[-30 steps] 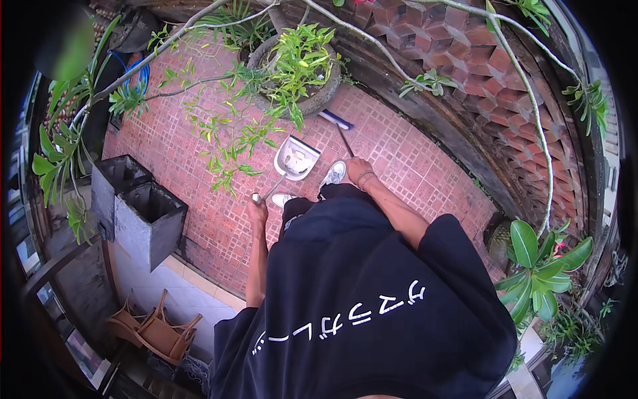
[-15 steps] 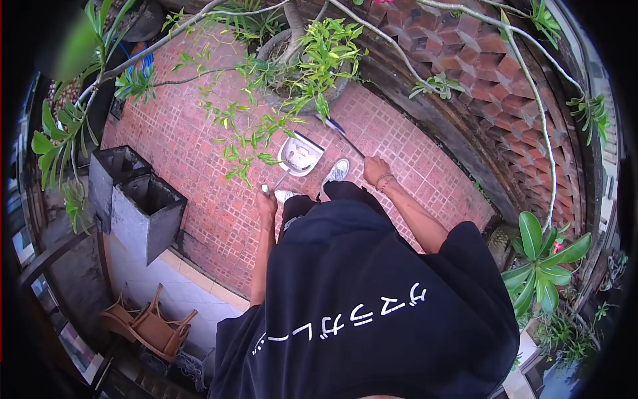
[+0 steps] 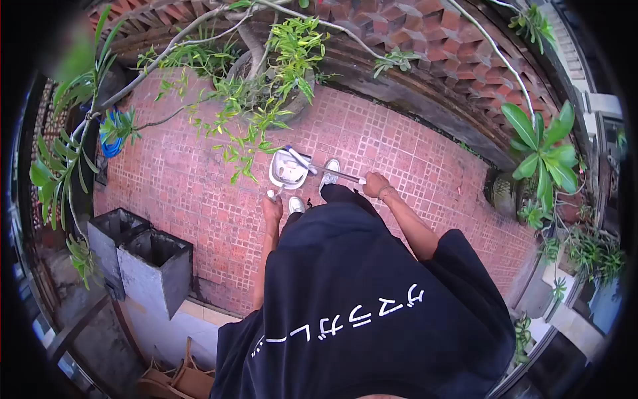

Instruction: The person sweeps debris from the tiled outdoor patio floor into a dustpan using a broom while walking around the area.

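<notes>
A white dustpan (image 3: 288,170) with some debris in it rests on the red tiled floor (image 3: 219,259), in front of my shoes. My left hand (image 3: 272,206) is closed around the light end of the dustpan's handle. On the other side, my right hand (image 3: 376,185) grips the pole of a broom (image 3: 299,157). The pole runs leftward past my shoe, and the broom's narrow head lies over the dustpan's right edge. Both hands are low, on either side of my shoes.
A large potted plant (image 3: 302,100) stands ahead, its leafy branches hanging over the floor. Two grey square planters (image 3: 149,279) are at the left. A brick wall (image 3: 425,33) runs along the back and right. Brown chairs (image 3: 189,379) sit at the lower left.
The broom head has moved from beside the big pot back to the dustpan's edge, and its pole has swung nearly level. The whole view has turned, with more showing at the right.
</notes>
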A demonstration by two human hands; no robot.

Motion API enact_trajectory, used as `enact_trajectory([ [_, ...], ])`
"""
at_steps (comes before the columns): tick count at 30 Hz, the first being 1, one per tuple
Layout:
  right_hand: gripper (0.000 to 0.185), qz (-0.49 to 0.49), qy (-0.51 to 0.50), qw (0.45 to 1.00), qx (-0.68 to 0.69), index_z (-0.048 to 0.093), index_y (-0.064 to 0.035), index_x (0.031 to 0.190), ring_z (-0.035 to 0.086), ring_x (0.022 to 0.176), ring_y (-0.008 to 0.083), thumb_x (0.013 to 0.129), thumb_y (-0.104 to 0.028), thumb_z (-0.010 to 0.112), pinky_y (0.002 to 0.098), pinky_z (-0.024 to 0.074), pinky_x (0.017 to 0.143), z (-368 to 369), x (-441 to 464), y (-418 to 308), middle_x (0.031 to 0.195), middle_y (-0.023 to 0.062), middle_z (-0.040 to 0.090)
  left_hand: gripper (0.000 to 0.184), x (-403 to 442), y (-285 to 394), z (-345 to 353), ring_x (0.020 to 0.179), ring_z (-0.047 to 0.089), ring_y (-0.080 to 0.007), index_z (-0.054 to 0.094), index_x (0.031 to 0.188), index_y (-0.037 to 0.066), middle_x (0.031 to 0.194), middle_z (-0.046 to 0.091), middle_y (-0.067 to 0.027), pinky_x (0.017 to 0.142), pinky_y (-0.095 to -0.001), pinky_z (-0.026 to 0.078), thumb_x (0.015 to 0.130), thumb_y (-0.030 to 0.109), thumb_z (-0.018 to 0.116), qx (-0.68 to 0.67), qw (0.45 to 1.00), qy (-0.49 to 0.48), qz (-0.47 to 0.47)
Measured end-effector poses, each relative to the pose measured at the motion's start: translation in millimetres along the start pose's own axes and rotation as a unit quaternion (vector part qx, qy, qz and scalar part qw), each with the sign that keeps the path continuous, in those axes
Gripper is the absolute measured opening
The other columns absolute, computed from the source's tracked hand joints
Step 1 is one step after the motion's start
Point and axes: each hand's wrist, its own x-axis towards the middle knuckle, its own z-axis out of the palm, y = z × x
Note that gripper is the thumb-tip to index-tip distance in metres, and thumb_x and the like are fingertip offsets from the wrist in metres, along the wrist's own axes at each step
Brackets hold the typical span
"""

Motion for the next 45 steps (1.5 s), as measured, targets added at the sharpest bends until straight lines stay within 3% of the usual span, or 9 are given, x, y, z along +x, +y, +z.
enact_trajectory([
  [5,0.029,0.104,0.022,0.992,0.064,0.06,0.0013,0.084,0.056,0.087,0.0378,0.069,-0.023,0.055,0.0419,0.0452,0.078,91.4,-90.1,33.2,0.09,0.0247,0.058,0.02,4.5,-24.0,-9.6,0.06,0.057,-0.0238,0.055,0.092,-0.002,0.068,0.057,-0.0144,0.057,-0.034,0.046,0.074,0.008,0.058,-0.047,0.993,-0.101,-0.034],
  [8,0.034,0.178,0.058,0.971,0.146,0.061,0.0002,0.087,0.057,0.087,0.0372,0.069,-0.028,0.057,0.0408,0.0452,0.078,136.9,-138.7,39.4,0.092,0.0242,0.058,0.016,-1.9,-0.1,-28.6,0.051,0.055,-0.0183,0.056,0.088,-0.001,0.062,0.056,-0.0116,0.045,-0.0305,0.045,0.075,0.008,0.057,-0.078,0.973,-0.163,-0.142],
  [12,0.04,0.307,0.103,0.906,0.274,0.063,-0.0016,0.091,0.057,0.087,0.036,0.069,-0.034,0.058,0.0395,0.0454,0.079,179.7,-209.1,45.9,0.093,0.0234,0.059,0.015,-11.9,20.8,-30.2,0.043,0.051,-0.0141,0.055,0.087,0.0,0.058,0.054,-0.0093,0.034,-0.0261,0.041,0.076,0.009,0.054,-0.059,0.965,-0.229,-0.113],
  [19,0.041,0.424,0.151,0.818,0.359,0.064,-0.0018,0.09,0.059,0.086,0.0329,0.069,-0.037,0.058,0.0375,0.046,0.078,261.7,-260.5,72.0,0.09,0.0212,0.061,0.028,-37.5,63.0,-20.5,0.056,0.059,-0.0198,0.054,0.088,-0.004,0.073,0.059,-0.0137,0.038,-0.0309,0.046,0.077,0.021,0.057,0.062,0.97,-0.207,-0.112],
  [27,0.041,0.49,0.139,0.733,0.452,0.063,0.0028,0.081,0.061,0.077,0.0327,0.07,-0.036,0.058,0.0378,0.0486,0.069,319.4,-359.0,153.0,0.08,0.0222,0.062,0.027,-70.7,77.1,25.0,0.041,0.053,-0.0196,0.053,0.082,-0.004,0.057,0.055,-0.0121,0.032,-0.0282,0.041,0.078,0.022,0.05,0.205,0.961,-0.154,-0.106],
  [30,0.039,0.506,0.132,0.696,0.492,0.062,0.0042,0.079,0.063,0.071,0.0303,0.07,-0.034,0.061,0.0374,0.0511,0.062,319.0,-396.7,189.2,0.077,0.022,0.062,0.029,-38.1,17.2,58.7,0.04,0.052,-0.0191,0.054,0.077,-0.004,0.053,0.053,-0.0116,0.032,-0.0281,0.039,0.077,0.026,0.049,0.164,0.97,-0.15,-0.101],
  [34,0.031,0.516,0.132,0.621,0.575,0.061,0.005,0.076,0.063,0.06,0.0253,0.071,-0.026,0.063,0.0353,0.0511,0.047,321.0,-447.0,241.2,0.07,0.0185,0.062,0.03,-91.7,82.3,97.1,0.04,0.05,-0.0177,0.054,0.068,-0.002,0.049,0.051,-0.01,0.033,-0.0279,0.038,0.077,0.026,0.05,0.137,0.982,-0.103,-0.076],
  [36,0.026,0.507,0.141,0.545,0.653,0.06,0.0052,0.073,0.062,0.055,0.0222,0.071,-0.021,0.063,0.0334,0.0492,0.038,334.2,-464.9,264.7,0.066,0.0161,0.061,0.03,-98.0,92.7,122.5,0.039,0.049,-0.0169,0.054,0.068,-0.002,0.048,0.049,-0.0084,0.034,-0.0276,0.039,0.077,0.027,0.05,-0.023,0.989,-0.129,-0.066],
  [45,0.026,0.539,0.18,0.66,0.492,0.062,0.0049,0.076,0.057,0.045,0.0162,0.074,-0.021,0.062,0.0299,0.0469,0.036,286.0,-474.8,403.1,0.059,0.0112,0.059,0.019,-153.1,220.7,255.1,0.048,0.052,-0.0149,0.055,0.085,-0.001,0.062,0.054,-0.008,0.044,-0.0297,0.044,0.073,0.013,0.058,0.011,0.972,-0.209,0.11],
])
